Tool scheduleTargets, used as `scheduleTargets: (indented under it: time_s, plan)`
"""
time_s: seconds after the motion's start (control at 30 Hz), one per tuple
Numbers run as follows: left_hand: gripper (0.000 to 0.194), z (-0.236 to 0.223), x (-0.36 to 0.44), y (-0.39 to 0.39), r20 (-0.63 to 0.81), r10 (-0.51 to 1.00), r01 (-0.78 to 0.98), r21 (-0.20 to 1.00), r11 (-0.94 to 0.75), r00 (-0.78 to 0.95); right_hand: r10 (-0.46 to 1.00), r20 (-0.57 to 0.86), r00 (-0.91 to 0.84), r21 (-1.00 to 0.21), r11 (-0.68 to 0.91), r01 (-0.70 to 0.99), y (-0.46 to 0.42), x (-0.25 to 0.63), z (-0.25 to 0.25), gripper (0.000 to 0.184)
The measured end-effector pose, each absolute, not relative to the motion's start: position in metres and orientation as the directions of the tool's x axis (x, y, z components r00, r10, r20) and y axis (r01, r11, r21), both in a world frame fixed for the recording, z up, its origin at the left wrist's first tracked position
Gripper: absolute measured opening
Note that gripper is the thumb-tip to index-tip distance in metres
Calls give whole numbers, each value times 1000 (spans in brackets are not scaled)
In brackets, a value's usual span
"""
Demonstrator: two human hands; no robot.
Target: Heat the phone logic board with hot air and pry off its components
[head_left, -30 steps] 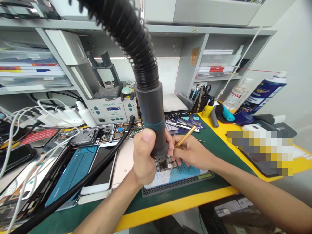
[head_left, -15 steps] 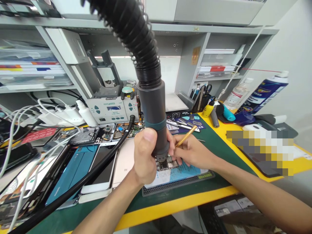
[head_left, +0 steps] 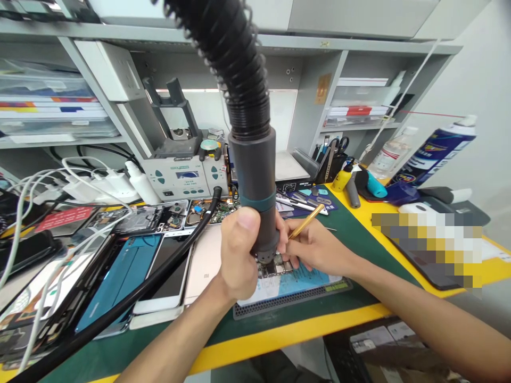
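My left hand [head_left: 239,250] is wrapped round the dark grey handle of a hot air gun [head_left: 253,170]. A ribbed black hose [head_left: 227,64] rises from its top. The nozzle end points down, close over a small circuit board [head_left: 281,266], and covers part of it. To the right, my right hand [head_left: 315,244] grips slim gold tweezers [head_left: 307,221], with their tips hidden by fingers and the gun. Its fingertips are near the board's right side. Beneath the board lies a blue and white sheet [head_left: 295,290] on a dark perforated mat [head_left: 263,310].
At the back stands a grey rework station [head_left: 179,178]. A thick black cable [head_left: 159,276] crosses the left side over a blue phone back [head_left: 120,287] and a white-framed phone [head_left: 167,271]. White charger cables tangle at far left. A yellow bottle [head_left: 342,178] and a spray can [head_left: 439,151] stand right.
The hot air gun and its hose have shifted slightly right in the view. My right hand has hardly moved and still grips the tweezers beside the board.
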State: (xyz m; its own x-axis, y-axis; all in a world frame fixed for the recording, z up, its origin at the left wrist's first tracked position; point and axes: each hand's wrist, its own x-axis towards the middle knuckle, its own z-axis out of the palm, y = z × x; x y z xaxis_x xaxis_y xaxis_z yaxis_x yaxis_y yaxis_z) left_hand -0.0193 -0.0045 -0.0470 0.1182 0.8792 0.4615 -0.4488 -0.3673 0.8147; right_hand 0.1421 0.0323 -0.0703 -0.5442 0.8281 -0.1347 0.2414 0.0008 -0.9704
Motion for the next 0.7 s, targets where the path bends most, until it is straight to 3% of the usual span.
scheduleTargets:
  time_s: [0.7]
  plan:
    - [52, -46, -20, -7, 415, 902, -452, 831, -323, 117, 837, -130, -532, -969, 7, 248, 32, 141, -69, 3]
